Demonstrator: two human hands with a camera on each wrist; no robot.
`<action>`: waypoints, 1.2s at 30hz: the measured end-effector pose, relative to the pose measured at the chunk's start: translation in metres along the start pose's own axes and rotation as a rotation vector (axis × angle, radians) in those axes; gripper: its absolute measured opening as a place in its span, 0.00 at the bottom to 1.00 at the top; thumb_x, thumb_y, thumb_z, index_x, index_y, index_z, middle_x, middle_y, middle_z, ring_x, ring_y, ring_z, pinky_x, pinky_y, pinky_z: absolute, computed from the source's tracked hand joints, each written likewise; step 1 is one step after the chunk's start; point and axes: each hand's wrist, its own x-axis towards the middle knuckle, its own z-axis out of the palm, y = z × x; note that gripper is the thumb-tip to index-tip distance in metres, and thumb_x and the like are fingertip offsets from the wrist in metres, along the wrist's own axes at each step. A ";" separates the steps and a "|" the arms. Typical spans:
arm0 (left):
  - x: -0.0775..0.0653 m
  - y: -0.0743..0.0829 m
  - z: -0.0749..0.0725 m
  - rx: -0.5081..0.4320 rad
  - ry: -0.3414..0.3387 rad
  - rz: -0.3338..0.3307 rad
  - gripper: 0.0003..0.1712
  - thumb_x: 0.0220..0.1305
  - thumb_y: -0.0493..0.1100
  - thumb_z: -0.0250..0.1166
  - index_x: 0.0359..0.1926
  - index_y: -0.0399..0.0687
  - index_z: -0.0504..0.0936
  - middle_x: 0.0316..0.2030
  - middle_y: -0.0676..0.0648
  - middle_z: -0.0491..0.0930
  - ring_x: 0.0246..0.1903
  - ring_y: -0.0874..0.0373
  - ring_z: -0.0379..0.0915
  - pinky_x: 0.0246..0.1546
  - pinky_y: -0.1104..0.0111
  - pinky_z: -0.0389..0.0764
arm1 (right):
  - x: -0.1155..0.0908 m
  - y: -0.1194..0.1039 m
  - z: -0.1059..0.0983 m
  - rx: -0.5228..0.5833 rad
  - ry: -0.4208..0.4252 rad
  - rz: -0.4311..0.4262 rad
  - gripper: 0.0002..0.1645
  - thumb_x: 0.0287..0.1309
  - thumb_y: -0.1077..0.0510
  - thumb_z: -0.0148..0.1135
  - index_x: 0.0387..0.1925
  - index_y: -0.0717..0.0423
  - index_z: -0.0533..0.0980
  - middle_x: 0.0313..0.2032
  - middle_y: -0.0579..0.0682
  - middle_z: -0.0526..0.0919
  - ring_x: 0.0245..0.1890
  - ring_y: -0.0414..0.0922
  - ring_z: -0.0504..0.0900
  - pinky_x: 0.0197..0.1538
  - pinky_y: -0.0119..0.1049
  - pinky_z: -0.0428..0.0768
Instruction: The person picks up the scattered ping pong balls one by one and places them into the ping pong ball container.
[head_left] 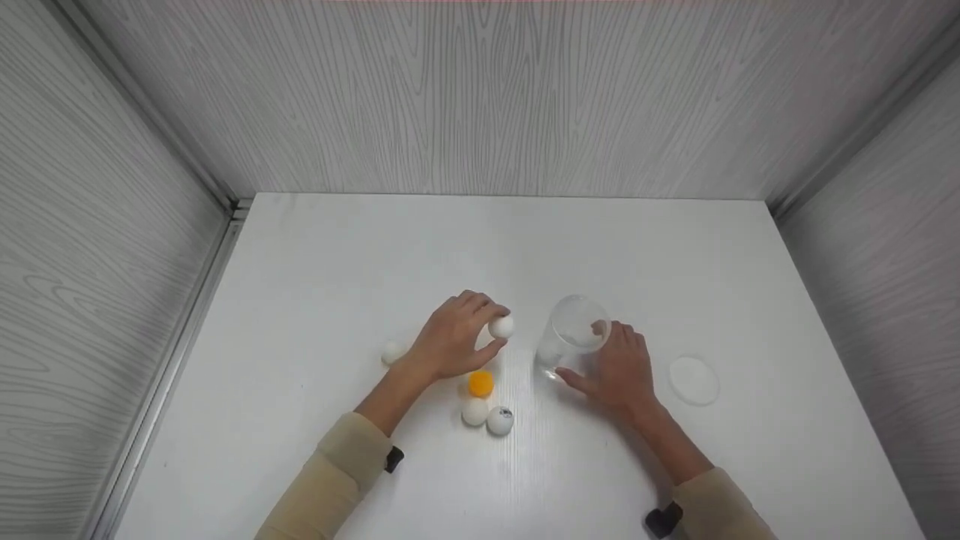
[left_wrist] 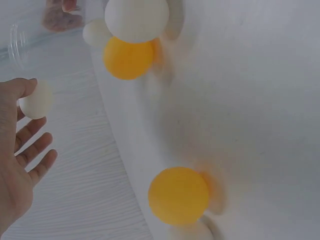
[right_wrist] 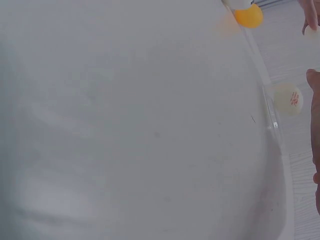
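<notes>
My left hand [head_left: 454, 337] pinches a white ping-pong ball [head_left: 501, 327] between thumb and fingertips, above the table and left of a clear plastic jar [head_left: 576, 337]. The jar leans slightly, and my right hand [head_left: 622, 367] grips its right side, thumb in front. A white ball with red print [right_wrist: 288, 99] shows by the jar's rim in the right wrist view; I cannot tell whether it is inside. Near my left wrist lie an orange ball [head_left: 481, 384], a white ball [head_left: 475, 412] and a white ball with dark print [head_left: 500, 421].
Another white ball [head_left: 391, 352] sits left of my left wrist. Two orange balls show in the left wrist view, the lower one [left_wrist: 178, 196] apart from the upper. A round translucent lid [head_left: 694, 379] lies right of my right hand. Grey wood-grain panels [head_left: 480, 97] border the white table.
</notes>
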 end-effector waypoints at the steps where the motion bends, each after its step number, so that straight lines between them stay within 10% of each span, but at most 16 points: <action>1: 0.002 0.002 0.000 0.001 0.005 0.007 0.19 0.67 0.51 0.71 0.56 0.51 0.84 0.49 0.48 0.85 0.52 0.51 0.81 0.53 0.61 0.85 | 0.000 0.000 0.000 0.002 0.005 -0.002 0.58 0.39 0.22 0.72 0.55 0.65 0.73 0.43 0.62 0.81 0.48 0.61 0.80 0.52 0.55 0.78; 36: 0.052 0.047 -0.012 -0.041 0.111 0.116 0.21 0.68 0.54 0.71 0.57 0.50 0.84 0.51 0.49 0.86 0.53 0.54 0.81 0.58 0.65 0.85 | -0.001 0.002 0.001 0.001 -0.011 0.002 0.57 0.40 0.24 0.74 0.56 0.65 0.72 0.44 0.61 0.81 0.47 0.59 0.80 0.50 0.54 0.78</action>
